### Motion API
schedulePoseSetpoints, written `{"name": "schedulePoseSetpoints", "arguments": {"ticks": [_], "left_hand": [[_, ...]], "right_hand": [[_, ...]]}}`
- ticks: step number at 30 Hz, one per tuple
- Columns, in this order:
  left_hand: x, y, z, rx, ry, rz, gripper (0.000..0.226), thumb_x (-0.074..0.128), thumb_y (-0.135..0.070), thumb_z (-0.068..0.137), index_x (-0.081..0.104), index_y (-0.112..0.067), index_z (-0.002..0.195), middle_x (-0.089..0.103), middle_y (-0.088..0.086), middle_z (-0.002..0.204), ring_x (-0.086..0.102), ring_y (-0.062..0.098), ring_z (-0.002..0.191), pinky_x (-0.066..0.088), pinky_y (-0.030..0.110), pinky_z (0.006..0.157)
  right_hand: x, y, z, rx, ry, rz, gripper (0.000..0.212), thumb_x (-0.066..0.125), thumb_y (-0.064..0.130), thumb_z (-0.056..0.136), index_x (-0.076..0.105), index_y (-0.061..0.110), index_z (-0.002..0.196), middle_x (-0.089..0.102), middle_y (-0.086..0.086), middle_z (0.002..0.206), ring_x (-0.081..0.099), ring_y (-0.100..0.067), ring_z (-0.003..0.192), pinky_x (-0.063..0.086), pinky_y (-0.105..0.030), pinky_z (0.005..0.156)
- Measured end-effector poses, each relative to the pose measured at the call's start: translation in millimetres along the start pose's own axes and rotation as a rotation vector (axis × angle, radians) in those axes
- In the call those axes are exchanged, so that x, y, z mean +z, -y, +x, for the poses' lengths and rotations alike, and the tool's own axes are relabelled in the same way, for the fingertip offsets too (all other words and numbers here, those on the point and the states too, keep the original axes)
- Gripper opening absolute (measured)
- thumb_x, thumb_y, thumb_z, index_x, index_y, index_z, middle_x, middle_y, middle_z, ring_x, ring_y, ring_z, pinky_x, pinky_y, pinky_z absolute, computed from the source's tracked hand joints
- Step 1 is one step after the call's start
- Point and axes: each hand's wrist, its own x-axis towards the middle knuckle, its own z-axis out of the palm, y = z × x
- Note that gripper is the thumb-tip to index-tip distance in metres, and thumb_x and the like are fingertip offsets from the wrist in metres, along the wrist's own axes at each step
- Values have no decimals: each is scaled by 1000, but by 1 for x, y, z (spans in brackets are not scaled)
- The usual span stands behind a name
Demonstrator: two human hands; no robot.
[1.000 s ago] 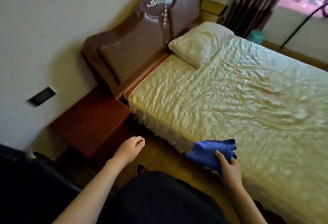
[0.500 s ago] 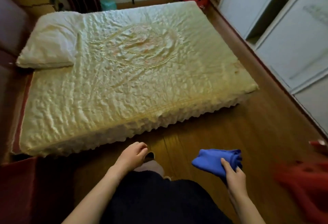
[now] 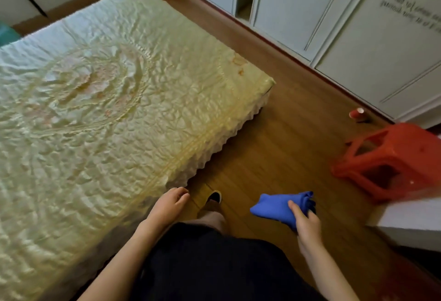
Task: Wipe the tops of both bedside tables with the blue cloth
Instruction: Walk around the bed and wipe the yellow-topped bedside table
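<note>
My right hand point(image 3: 306, 225) grips the bunched blue cloth point(image 3: 276, 207) above the wooden floor, to the right of the bed's foot corner. My left hand point(image 3: 170, 206) hangs loose with curled fingers and holds nothing, right at the bed's frilled edge. Neither bedside table is in view.
The bed point(image 3: 100, 114) with a cream quilted cover fills the left. White wardrobe doors point(image 3: 334, 28) line the right wall. A red plastic stool point(image 3: 391, 160) lies tipped on the floor at right, next to a white surface point(image 3: 410, 214). A small red cup point(image 3: 358, 114) stands by the wardrobe. My shoe point(image 3: 214, 197) is on the floor.
The view has swung right from the headboard and red bedside table toward the foot of the bed and the wardrobe. The cloth stays in my right hand.
</note>
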Motion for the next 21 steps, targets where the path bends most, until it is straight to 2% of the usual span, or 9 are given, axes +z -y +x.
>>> {"name": "schedulePoseSetpoints", "arguments": {"ticks": [3, 5, 9, 12, 16, 18, 21], "left_hand": [[-32, -8, 48, 2, -1, -39, 19, 47, -30, 97, 63, -22, 90, 65, -1, 86, 61, 18, 81, 48, 35, 77], [-53, -19, 80, 13, 2, -50, 17, 47, -28, 97, 59, -28, 85, 64, -5, 80, 61, 16, 78, 47, 32, 73], [-83, -58, 145, 35, 48, -73, 18, 45, -34, 97, 63, -30, 96, 68, -3, 93, 63, 17, 89, 49, 37, 82], [-96, -106, 185, 78, 64, -106, 20, 45, -34, 98, 64, -29, 103, 66, -6, 99, 61, 14, 93, 43, 31, 79], [-100, -168, 243, 103, 110, -120, 17, 44, -35, 98, 61, -35, 96, 66, -7, 99, 60, 12, 93, 45, 33, 83], [-94, -193, 275, 87, 130, -108, 20, 44, -34, 98, 64, -31, 100, 67, -4, 101, 61, 14, 96, 45, 34, 85], [-82, -230, 319, 38, 111, -117, 26, 44, -34, 98, 66, -24, 108, 69, -3, 104, 63, 17, 98, 47, 37, 87]], "right_hand": [[32, 38, 24, -31, -6, 20, 40, 66, 18, 89, 58, 5, 126, 64, -12, 116, 64, -26, 95, 52, -37, 79], [45, 65, 40, -59, -12, 26, 37, 66, 17, 90, 59, 6, 124, 65, -10, 113, 64, -21, 91, 50, -33, 73], [43, 104, 73, -74, -101, 28, 41, 67, 20, 88, 60, 5, 126, 66, -12, 117, 64, -29, 101, 48, -36, 82], [23, 124, 99, -53, -216, 38, 40, 69, 23, 87, 63, 6, 122, 67, -13, 117, 64, -30, 104, 51, -43, 88], [-13, 142, 146, 25, -338, 59, 34, 71, 28, 84, 64, 12, 112, 67, -13, 116, 64, -32, 105, 49, -54, 96], [-29, 153, 176, 54, -393, 80, 35, 72, 26, 84, 64, 9, 113, 67, -15, 116, 63, -34, 107, 48, -54, 97], [-44, 183, 230, 68, -401, 81, 38, 70, 21, 85, 63, 1, 117, 65, -16, 114, 62, -33, 106, 47, -46, 92]]}}
